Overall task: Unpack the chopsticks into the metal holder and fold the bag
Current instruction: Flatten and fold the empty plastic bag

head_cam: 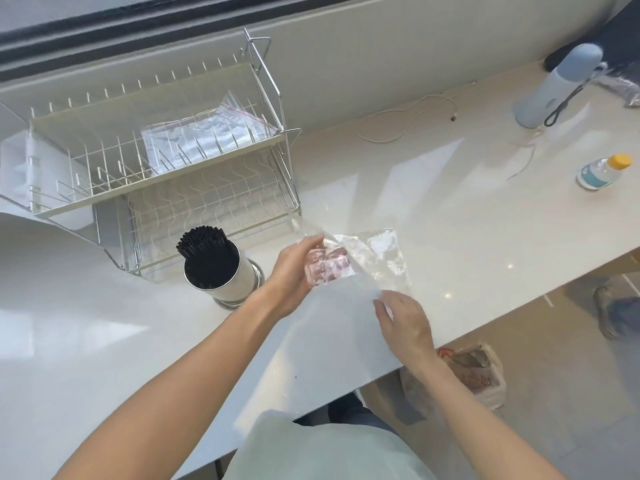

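Note:
A round metal holder [239, 271] stands on the white counter, packed with a bundle of black chopsticks [202, 245] standing upright. To its right I hold a clear plastic bag [377, 258] above the counter. My left hand [294, 271] grips the bag's left part, with its fingers showing pink through the plastic. My right hand [403, 320] pinches the bag's near edge. The bag looks empty and partly creased.
A two-tier wire dish rack [162, 157] stands behind the holder, with a zip bag [207, 133] on its upper shelf. A pale blue flask [561, 84], a small yellow-capped bottle [602, 171] and a white cable [408, 123] lie to the right. The counter edge [450, 337] runs close below my right hand.

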